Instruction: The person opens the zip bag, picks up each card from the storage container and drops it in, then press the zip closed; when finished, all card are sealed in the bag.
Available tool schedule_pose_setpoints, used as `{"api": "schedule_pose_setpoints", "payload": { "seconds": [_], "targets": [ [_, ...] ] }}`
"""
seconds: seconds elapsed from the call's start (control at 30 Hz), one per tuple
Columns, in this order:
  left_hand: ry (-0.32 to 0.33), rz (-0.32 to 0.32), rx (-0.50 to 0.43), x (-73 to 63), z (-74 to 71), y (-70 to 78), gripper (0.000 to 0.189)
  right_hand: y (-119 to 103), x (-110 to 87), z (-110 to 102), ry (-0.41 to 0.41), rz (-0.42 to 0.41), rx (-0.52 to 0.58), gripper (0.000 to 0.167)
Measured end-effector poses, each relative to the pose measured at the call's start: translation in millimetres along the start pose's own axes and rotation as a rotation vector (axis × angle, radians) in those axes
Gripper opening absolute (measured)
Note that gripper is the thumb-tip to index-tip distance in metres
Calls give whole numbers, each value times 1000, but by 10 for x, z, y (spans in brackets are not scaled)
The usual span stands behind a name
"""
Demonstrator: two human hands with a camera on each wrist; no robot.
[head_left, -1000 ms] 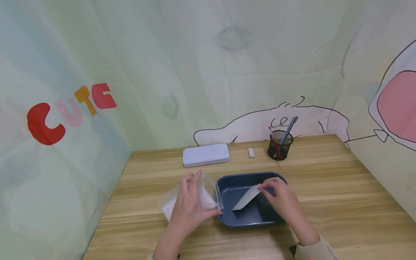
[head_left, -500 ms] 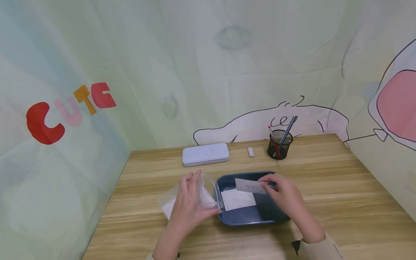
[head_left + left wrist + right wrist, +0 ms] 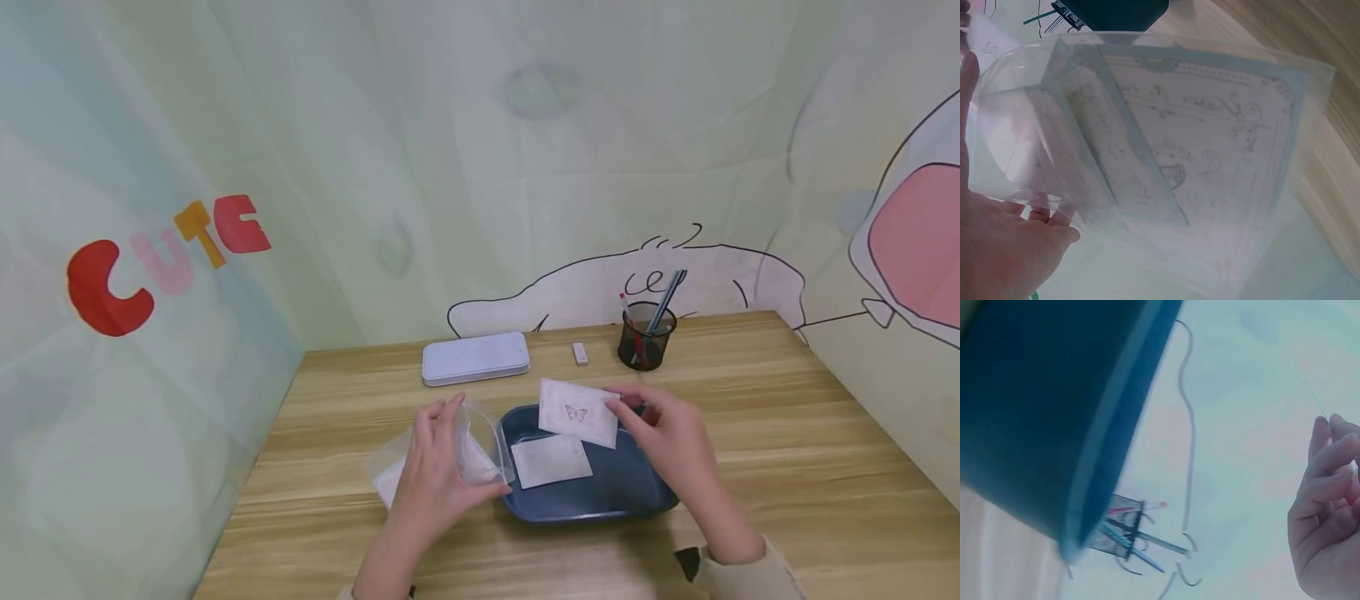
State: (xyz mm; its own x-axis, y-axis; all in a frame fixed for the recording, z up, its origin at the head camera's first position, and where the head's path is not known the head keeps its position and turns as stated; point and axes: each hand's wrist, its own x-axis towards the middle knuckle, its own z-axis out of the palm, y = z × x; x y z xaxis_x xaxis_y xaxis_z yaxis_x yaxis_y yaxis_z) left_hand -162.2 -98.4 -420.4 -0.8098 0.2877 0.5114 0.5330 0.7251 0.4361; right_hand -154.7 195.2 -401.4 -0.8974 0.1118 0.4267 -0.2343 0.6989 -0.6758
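Note:
In the head view my left hand (image 3: 431, 479) holds a clear plastic zip bag (image 3: 489, 442), its mouth spread between thumb and fingers. Several printed cards (image 3: 1210, 125) with ornate borders show through the plastic in the left wrist view. My right hand (image 3: 675, 437) pinches the right edge of a small white card (image 3: 558, 407) with a butterfly print, raised over the dark blue tray (image 3: 600, 500). A second white card (image 3: 551, 462) lies in the tray, apparently blank on top. From the right wrist, only a thin edge of the pinched card shows above my fingertips (image 3: 1335, 419).
At the back of the wooden table (image 3: 750, 400) are a pale flat case (image 3: 476, 358), a small white eraser-like block (image 3: 580, 353) and a black mesh cup (image 3: 642, 342) with pens. A printed curtain (image 3: 360, 167) hangs behind and along the sides.
My right hand has lifted the pinched card up from inside the tray and turned its butterfly face into view, uncovering the card beneath. My left hand keeps its place on the bag.

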Motion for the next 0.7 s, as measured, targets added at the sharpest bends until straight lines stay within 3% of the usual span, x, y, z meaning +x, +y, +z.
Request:
{"api": "schedule_pose_setpoints", "payload": {
  "seconds": [0.23, 0.7],
  "targets": [
    [1, 16, -8, 1, 12, -4, 127, -162, 33, -105, 39, -76, 60, 23],
    [24, 70, -30, -1, 51, 1, 129, -428, 61, -59, 20, -64, 261, 14]
  ]
}}
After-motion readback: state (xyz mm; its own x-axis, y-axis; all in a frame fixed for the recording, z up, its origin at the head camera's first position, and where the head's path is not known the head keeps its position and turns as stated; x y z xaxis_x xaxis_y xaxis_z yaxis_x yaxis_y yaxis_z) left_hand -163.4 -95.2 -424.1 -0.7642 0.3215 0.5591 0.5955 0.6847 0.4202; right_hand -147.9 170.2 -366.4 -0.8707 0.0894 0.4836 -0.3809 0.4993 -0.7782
